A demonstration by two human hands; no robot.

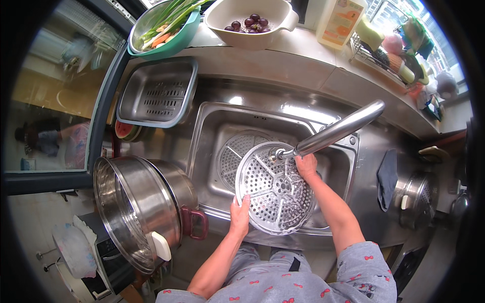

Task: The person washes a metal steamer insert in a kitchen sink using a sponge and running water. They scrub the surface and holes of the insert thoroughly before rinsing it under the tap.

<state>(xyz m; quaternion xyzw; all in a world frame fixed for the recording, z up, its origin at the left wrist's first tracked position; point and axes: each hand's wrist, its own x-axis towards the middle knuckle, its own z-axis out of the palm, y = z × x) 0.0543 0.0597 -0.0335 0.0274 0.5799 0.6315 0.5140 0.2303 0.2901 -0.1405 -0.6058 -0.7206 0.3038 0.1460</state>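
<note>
Both hands hold a round perforated metal steamer tray tilted above the double sink. My left hand grips its rim at the lower left, the thumb on the inner side. At the upper right, my right hand is on the rim, its fingers partly hidden by the tray and the faucet. The chrome faucet reaches over the tray, and the tray looks wet. A second perforated round tray lies in the left sink basin, partly covered by the held one.
Stacked steel steamer pots stand at the left. Behind them are a rectangular steel drainer basket and cut watermelon. The ledge holds a teal bowl with scallions, a white colander with grapes and a plastic jug. A dark cloth lies right.
</note>
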